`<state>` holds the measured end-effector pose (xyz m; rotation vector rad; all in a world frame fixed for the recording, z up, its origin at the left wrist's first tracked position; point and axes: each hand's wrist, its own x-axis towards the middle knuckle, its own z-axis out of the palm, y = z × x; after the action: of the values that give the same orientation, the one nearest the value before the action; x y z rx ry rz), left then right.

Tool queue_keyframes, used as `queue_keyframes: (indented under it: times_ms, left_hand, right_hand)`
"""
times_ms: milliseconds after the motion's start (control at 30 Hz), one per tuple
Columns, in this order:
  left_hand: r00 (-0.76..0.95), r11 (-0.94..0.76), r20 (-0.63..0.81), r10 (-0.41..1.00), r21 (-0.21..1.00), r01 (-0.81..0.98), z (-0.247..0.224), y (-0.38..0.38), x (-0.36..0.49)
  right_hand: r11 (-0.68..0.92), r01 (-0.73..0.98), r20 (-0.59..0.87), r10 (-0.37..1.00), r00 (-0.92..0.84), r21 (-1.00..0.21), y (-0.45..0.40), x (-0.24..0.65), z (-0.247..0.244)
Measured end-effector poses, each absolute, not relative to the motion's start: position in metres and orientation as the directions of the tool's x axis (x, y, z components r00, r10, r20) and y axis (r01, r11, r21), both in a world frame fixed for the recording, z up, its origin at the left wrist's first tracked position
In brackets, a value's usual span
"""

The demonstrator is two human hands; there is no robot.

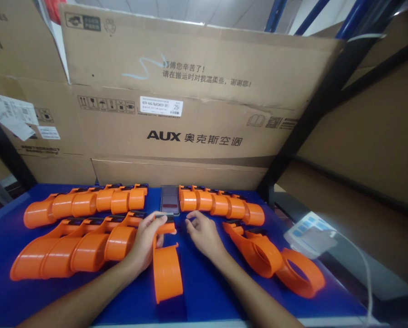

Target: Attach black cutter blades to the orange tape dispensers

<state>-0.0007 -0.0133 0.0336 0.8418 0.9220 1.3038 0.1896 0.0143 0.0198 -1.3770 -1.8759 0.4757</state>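
Apparently handling step: left grip [146, 237] clasping orange piece [168, 273], lower centre; right grip [204, 231] loose, empty; next move likely needs steadiness.

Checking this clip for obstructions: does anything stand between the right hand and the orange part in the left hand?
Nothing visible does: only blue tabletop shows between the right hand and the orange part, held at its far end by the left hand.

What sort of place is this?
Likely a workshop or warehouse workstation: rows of matching orange ring-shaped parts on a blue tabletop, with AUX-printed cardboard standing behind.
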Motion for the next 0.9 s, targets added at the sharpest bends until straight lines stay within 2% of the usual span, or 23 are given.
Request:
queue_keyframes:
  times_ms: [133, 233, 367, 533, 667, 800, 900]
  left_hand:
    - [0.022, 0.079, -0.077, 0.997, 0.907, -0.414, 0.032, -0.011, -0.001]
    - [0.026, 0.068, -0.063, 0.998, 0.904, -0.422, 0.032, -0.012, 0.000]
    - [0.028, 0.056, -0.048, 0.998, 0.908, -0.415, 0.032, -0.013, 0.000]
    - [0.030, 0.069, -0.062, 0.998, 0.922, -0.380, 0.026, -0.010, -0.001]
    - [0.029, 0.059, -0.052, 0.998, 0.934, -0.351, 0.022, -0.008, -0.002]
    - [0.060, 0.041, -0.023, 0.998, 0.948, -0.314, 0.021, -0.008, -0.001]
    - [0.073, 0.038, -0.016, 0.997, 0.950, -0.311, 0.020, -0.008, -0.001]
  right_hand:
    - [0.543, 0.668, 0.422, 0.834, -0.357, -0.508, 0.011, 0.187, 0.024]
    - [0.612, 0.673, 0.409, 0.786, -0.463, -0.415, 0.009, 0.183, 0.023]
    - [0.583, 0.731, 0.390, 0.803, -0.451, -0.354, 0.011, 0.184, 0.019]
    - [0.516, 0.809, 0.469, 0.809, -0.353, -0.281, 0.011, 0.190, 0.018]
    - [0.525, 0.781, 0.563, 0.778, -0.280, -0.338, 0.006, 0.190, 0.028]
    - [0.671, 0.563, 0.620, 0.715, -0.322, -0.482, 0.000, 0.184, 0.040]
    - [0.724, 0.446, 0.613, 0.686, -0.392, -0.526, -0.003, 0.179, 0.043]
